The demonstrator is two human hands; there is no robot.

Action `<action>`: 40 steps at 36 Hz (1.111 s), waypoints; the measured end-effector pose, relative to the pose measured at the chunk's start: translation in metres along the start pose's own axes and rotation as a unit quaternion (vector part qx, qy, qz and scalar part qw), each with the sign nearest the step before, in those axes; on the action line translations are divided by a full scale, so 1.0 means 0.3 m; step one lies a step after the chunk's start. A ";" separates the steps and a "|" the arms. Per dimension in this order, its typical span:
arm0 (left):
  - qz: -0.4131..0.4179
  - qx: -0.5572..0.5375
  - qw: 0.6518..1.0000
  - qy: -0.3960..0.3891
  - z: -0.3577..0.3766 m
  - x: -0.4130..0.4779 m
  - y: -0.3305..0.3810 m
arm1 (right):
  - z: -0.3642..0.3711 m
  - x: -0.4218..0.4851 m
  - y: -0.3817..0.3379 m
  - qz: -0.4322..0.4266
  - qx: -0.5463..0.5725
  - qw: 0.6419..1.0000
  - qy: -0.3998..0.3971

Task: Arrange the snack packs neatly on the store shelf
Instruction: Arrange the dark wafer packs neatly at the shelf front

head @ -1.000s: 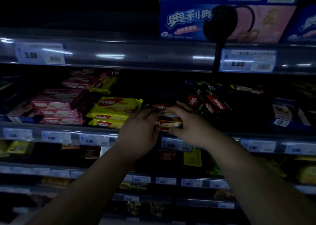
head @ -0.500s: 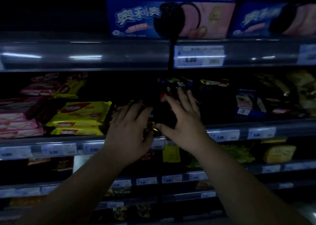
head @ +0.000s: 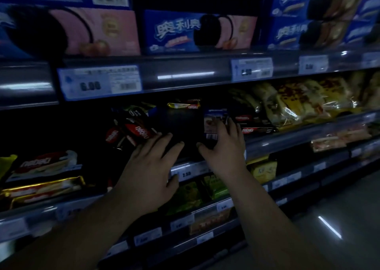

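Here, two hands, left [head: 150, 173] spread and empty, right [head: 223, 146] touching one upright pack [head: 211, 124].

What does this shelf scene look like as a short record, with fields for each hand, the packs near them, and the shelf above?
left hand: open, fingers spread, fingertips at the dark red wafer packs
right hand: open, resting against the small upright box
gap between hands: dark, contents unclear
shelf above: blue and pink cookie boxes
price tag: reads 6.00
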State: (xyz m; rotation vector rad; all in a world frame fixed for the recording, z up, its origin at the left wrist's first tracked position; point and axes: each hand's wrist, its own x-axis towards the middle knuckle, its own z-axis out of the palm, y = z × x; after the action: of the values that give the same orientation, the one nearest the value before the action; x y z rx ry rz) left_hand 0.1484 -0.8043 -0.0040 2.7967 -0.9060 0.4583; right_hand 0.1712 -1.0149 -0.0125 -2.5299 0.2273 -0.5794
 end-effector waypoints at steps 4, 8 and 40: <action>0.000 0.002 1.000 -0.015 0.038 0.038 0.015 | 0.008 0.054 0.042 0.026 -0.032 0.999 -0.001; -0.011 -0.007 1.000 -0.022 0.070 0.058 0.015 | 0.031 0.096 0.045 0.051 -0.066 0.997 0.002; -0.307 -0.600 0.679 0.290 -0.370 -0.310 -0.201 | 0.068 -0.321 -0.628 -0.286 0.243 0.927 0.003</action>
State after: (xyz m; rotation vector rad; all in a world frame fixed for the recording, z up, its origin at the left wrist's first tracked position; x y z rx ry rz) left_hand 0.0866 -0.6778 0.0652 1.3860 0.0289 0.3679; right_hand 0.1023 -0.8202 0.0376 -2.0811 -0.6061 -0.7490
